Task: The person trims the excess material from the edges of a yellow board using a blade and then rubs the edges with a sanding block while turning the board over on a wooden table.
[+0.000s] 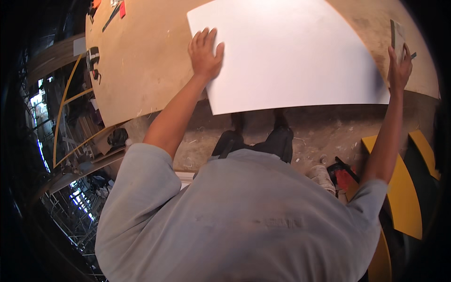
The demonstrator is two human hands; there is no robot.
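Note:
A large white panel (291, 61) lies on the tan wooden table (145, 61), its near edge reaching over the table's front. My left hand (206, 55) rests flat on the panel's left edge with the fingers stretched out and the thumb apart. Beyond the panel's right corner, my right hand (399, 73) grips a narrow flat block (398, 35), greyish with a dark side, which points away from me. A small dark piece (413, 55) shows beside the right fingers; I cannot make out what it is.
At the table's far left lie a long dark tool (111, 19) and a red piece (122, 10). Black clamp-like items (94, 56) sit on its left edge. Curved yellow panels (405, 199) stand at the lower right, near a red and black object (345, 176) on the floor.

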